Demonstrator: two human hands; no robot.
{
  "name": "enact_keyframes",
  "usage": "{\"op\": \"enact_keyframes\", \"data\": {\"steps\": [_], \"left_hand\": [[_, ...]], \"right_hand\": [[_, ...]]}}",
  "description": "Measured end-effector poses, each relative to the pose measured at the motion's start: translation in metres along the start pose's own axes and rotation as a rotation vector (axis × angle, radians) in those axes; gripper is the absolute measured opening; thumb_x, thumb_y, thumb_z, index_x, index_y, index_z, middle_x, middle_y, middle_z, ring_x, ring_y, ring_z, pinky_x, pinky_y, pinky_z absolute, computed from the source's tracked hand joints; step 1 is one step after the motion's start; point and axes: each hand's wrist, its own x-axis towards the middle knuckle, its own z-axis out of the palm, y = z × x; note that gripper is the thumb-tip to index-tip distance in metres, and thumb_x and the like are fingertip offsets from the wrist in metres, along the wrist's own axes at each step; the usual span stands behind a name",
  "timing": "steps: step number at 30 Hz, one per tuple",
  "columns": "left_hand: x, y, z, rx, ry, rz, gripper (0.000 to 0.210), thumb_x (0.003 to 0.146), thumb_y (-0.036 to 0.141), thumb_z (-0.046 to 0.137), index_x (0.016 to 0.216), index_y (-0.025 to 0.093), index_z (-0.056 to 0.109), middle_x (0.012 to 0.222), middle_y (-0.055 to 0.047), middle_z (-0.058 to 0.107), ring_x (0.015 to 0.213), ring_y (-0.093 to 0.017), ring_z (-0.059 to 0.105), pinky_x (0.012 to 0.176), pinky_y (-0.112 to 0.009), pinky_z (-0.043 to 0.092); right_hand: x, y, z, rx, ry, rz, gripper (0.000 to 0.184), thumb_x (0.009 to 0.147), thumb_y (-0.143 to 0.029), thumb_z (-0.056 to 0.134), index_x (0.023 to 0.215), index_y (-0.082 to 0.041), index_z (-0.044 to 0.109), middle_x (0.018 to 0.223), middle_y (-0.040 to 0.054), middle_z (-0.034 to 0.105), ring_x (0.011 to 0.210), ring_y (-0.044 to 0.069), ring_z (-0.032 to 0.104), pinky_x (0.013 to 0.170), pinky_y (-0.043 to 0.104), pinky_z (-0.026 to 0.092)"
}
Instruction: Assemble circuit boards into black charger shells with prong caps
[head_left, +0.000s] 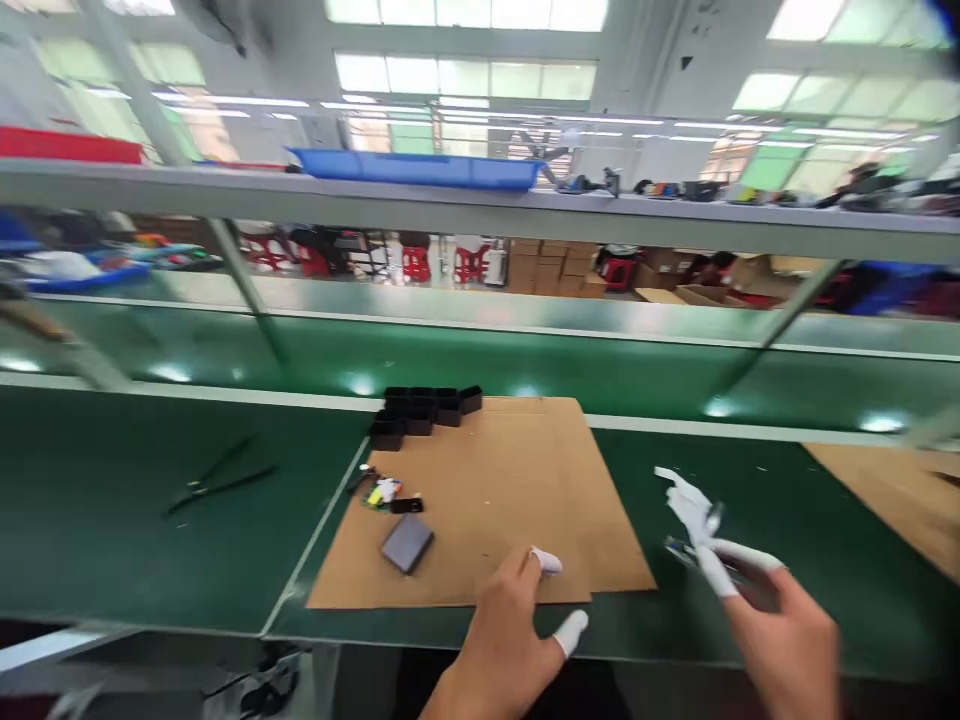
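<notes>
My left hand [504, 640] is over the front edge of a brown cardboard sheet [525, 490]. White covers are on its thumb and index fingertip, which are spread apart with nothing between them. Off to the right, my right hand [787, 625], with similar white fingertip covers, pinches a crumpled white strip [686, 505] above the green table. Small shiny pieces [679, 550] show beside those fingers; blur hides what they are. A dark grey block [408, 543] lies on the cardboard, left of my left hand.
Several black open boxes [420, 410] stand together at the cardboard's back left. Small coloured parts [384, 491] and a black piece [407, 506] lie nearby. Long-handled pliers [217, 484] rest at left. Another cardboard sheet [892, 490] is at right. A shelf [450, 205] crosses above, carrying a blue tray [420, 170].
</notes>
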Motion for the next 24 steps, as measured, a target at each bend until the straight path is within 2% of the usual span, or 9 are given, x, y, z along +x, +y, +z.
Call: {"op": "enact_keyframes", "data": {"steps": [2, 4, 6, 9, 12, 15, 18, 21, 24], "left_hand": [[0.021, 0.026, 0.039, -0.156, -0.154, 0.014, 0.037, 0.083, 0.022, 0.076, 0.118, 0.023, 0.066, 0.12, -0.012, 0.071, 0.111, -0.035, 0.072, 0.102, -0.055, 0.059], [0.045, 0.045, 0.073, -0.243, -0.21, 0.033, 0.045, 0.078, 0.02, 0.078, 0.121, 0.021, 0.066, 0.126, -0.016, 0.07, 0.121, -0.042, 0.068, 0.107, -0.062, 0.054], [0.068, 0.056, 0.101, -0.332, -0.231, 0.029, 0.056, 0.072, 0.02, 0.082, 0.125, 0.019, 0.064, 0.132, -0.018, 0.067, 0.126, -0.044, 0.064, 0.111, -0.064, 0.05], [0.093, 0.06, 0.13, -0.484, -0.241, -0.021, 0.05, 0.068, 0.025, 0.088, 0.112, 0.021, 0.065, 0.115, -0.011, 0.069, 0.106, -0.034, 0.067, 0.099, -0.051, 0.054], [0.105, 0.056, 0.141, -0.675, -0.236, -0.106, 0.04, 0.071, 0.038, 0.09, 0.096, 0.022, 0.063, 0.092, -0.003, 0.068, 0.084, -0.022, 0.063, 0.081, -0.037, 0.052], [0.103, 0.047, 0.124, -0.888, -0.215, -0.209, 0.06, 0.071, 0.063, 0.089, 0.105, 0.019, 0.066, 0.094, -0.007, 0.073, 0.083, -0.022, 0.067, 0.077, -0.034, 0.051], [0.088, 0.032, 0.082, -1.032, -0.17, -0.282, 0.079, 0.079, 0.078, 0.078, 0.125, 0.014, 0.07, 0.104, -0.016, 0.078, 0.085, -0.026, 0.073, 0.074, -0.034, 0.048], [0.067, 0.012, 0.03, -1.048, -0.047, -0.315, 0.081, 0.083, 0.079, 0.075, 0.134, 0.016, 0.071, 0.117, -0.018, 0.079, 0.092, -0.027, 0.074, 0.076, -0.034, 0.047], [0.052, -0.008, -0.011, -0.962, 0.106, -0.333, 0.073, 0.081, 0.074, 0.082, 0.128, 0.019, 0.074, 0.125, -0.015, 0.078, 0.102, -0.027, 0.071, 0.082, -0.033, 0.048]], "right_hand": [[0.003, -0.014, 0.006, 0.171, -0.078, 0.066, 0.054, 0.064, -0.062, 0.093, 0.094, -0.019, 0.084, 0.094, 0.0134, 0.086, 0.086, 0.034, 0.079, 0.081, 0.045, 0.065], [0.007, -0.023, 0.01, 0.198, -0.105, 0.049, 0.05, 0.068, -0.06, 0.093, 0.094, -0.019, 0.083, 0.096, 0.0115, 0.086, 0.089, 0.032, 0.08, 0.084, 0.043, 0.066], [0.008, -0.025, 0.01, 0.21, -0.125, 0.042, 0.048, 0.071, -0.06, 0.092, 0.094, -0.019, 0.083, 0.097, 0.0112, 0.086, 0.091, 0.032, 0.08, 0.085, 0.043, 0.067], [0.007, -0.026, 0.01, 0.241, -0.184, 0.056, 0.048, 0.074, -0.06, 0.092, 0.096, -0.019, 0.082, 0.099, 0.0122, 0.085, 0.093, 0.033, 0.08, 0.087, 0.046, 0.067], [0.004, -0.032, 0.008, 0.277, -0.25, 0.065, 0.048, 0.075, -0.058, 0.093, 0.102, -0.02, 0.081, 0.107, 0.0129, 0.085, 0.098, 0.035, 0.08, 0.093, 0.048, 0.066], [0.003, -0.043, 0.004, 0.278, -0.31, 0.044, 0.049, 0.085, -0.06, 0.086, 0.118, -0.023, 0.079, 0.121, 0.0132, 0.083, 0.105, 0.034, 0.079, 0.101, 0.05, 0.063], [0.001, -0.054, 0.009, 0.175, -0.409, -0.107, 0.041, 0.094, -0.057, 0.077, 0.122, -0.027, 0.078, 0.124, 0.0107, 0.079, 0.109, 0.033, 0.075, 0.105, 0.049, 0.057], [-0.007, -0.066, 0.035, 0.152, -0.656, -0.259, 0.034, 0.094, -0.052, 0.079, 0.118, -0.028, 0.078, 0.105, 0.0062, 0.076, 0.093, 0.027, 0.071, 0.095, 0.044, 0.059], [-0.024, -0.083, 0.078, 0.243, -0.898, -0.322, 0.052, 0.089, -0.044, 0.086, 0.136, -0.03, 0.071, 0.103, 0.0031, 0.072, 0.089, 0.024, 0.071, 0.091, 0.042, 0.062]]}}
